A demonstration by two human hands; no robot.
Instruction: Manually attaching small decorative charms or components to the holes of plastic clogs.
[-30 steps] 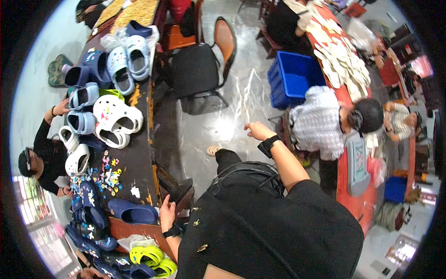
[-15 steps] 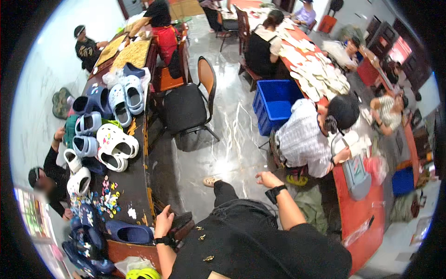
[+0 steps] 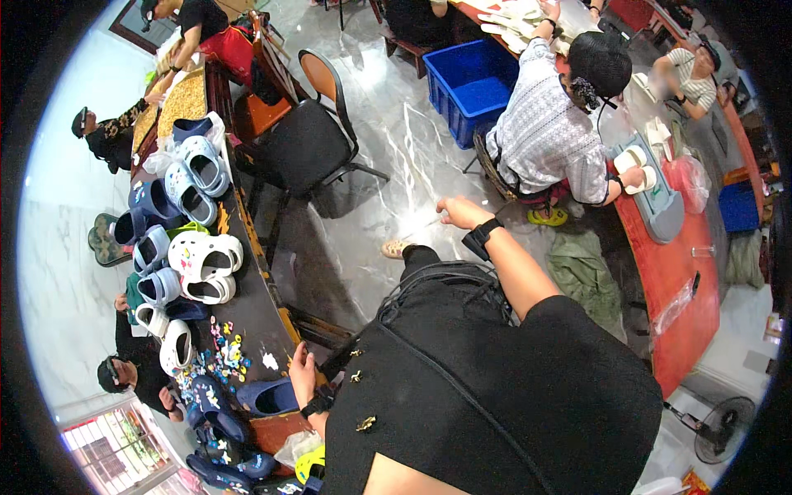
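Navy clog (image 3: 268,398), left hand (image 3: 303,374) near it

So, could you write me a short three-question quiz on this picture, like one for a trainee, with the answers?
1. Which of these lies nearest the camera wearer's left hand?
a) white clog
b) plain navy shoe
c) light-blue clog

2. True or false: the camera wearer's right hand is gripping a white clog.

3. Fill in the colour: the plastic crate on the floor is ____.

Key:
1. b
2. False; it is out over the floor, with nothing visible in it.
3. blue
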